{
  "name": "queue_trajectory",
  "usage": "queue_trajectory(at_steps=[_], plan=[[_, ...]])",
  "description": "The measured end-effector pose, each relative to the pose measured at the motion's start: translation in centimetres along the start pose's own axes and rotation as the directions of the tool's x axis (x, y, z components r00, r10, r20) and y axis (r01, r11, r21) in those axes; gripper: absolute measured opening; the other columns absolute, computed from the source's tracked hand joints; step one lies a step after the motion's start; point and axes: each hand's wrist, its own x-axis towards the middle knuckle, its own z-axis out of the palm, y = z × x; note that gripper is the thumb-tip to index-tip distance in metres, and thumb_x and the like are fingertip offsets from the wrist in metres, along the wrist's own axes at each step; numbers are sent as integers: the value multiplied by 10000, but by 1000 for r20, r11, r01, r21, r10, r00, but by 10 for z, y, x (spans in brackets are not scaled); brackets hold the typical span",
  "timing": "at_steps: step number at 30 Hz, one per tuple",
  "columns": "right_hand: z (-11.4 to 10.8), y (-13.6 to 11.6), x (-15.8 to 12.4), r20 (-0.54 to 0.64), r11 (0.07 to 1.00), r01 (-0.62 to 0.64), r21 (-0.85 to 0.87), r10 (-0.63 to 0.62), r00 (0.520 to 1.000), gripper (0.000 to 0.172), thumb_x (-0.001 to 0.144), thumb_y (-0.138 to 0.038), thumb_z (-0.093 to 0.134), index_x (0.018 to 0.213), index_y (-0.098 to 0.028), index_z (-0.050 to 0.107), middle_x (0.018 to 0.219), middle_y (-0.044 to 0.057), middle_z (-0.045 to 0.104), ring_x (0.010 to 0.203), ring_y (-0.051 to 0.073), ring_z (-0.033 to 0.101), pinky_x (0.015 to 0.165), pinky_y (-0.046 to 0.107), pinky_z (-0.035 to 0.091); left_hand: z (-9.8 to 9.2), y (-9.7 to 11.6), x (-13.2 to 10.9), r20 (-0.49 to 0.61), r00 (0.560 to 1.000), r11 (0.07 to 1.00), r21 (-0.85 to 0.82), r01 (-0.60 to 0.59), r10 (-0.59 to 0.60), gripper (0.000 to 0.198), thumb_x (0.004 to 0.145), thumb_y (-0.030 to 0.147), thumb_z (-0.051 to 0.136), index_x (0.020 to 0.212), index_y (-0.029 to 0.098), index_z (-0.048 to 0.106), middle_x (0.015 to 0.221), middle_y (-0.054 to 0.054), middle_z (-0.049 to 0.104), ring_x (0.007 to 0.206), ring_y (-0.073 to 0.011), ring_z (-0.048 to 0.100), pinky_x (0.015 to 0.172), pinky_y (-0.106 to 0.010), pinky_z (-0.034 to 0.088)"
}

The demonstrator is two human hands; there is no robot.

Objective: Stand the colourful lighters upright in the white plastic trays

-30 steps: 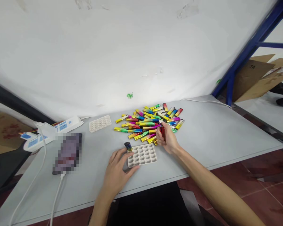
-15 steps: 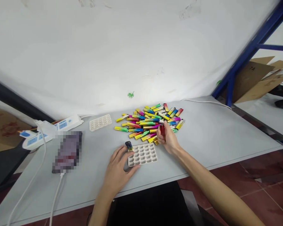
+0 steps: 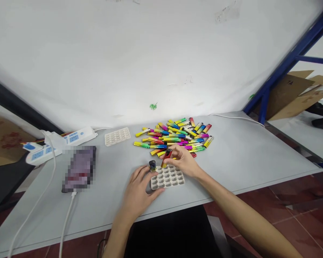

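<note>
Right hand [image 3: 185, 161] pinching a tilted red-and-yellow lighter [image 3: 166, 157] at the pocketed tray [image 3: 169, 178]'s far edge, left hand [image 3: 139, 190] loosely spread at its left: looks like loading, calling for straightening the lighter.

The person's left hand [image 3: 140, 190] and right hand [image 3: 185, 163] are bare, as are both forearms [image 3: 239, 211]; plain black fabric [image 3: 169, 233], dimly seen below, is probably clothing.

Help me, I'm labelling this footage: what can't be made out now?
Head view:
Lighter pile: lower ones hidden by those on top.
Red lighter: partly covered by the right hand.
Nearer tray: left edge partly behind the left hand.
Phone: details lost to pixelation.
Right cardboard box: cut by the edge.
</note>
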Motion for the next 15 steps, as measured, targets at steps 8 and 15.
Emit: queue_trajectory(at_steps=[8, 15], plan=[[14, 7, 1, 126, 845, 173, -506, -126, 984, 279, 808, -427, 762, 963, -257, 605, 864, 19, 686, 787, 212, 637, 695, 337, 485, 0, 0, 0, 14, 1000, 1000, -3, 6, -6, 383, 827, 466, 710, 1163, 293, 651, 1313, -61, 595, 1281, -306, 489, 1029, -496, 483], [0, -2, -16, 125, 597, 253, -761, -248, 961, 214, 947, -439, 592, 1014, -243, 648, 982, 83, 694, 955, 265, 582, 789, 403, 464, -1, 1, 1, 16, 1000, 1000, -8, 6, -6, 392, 831, 477, 705, 1174, 293, 656, 1307, -62, 604, 1276, -302, 495, 1020, -485, 496]])
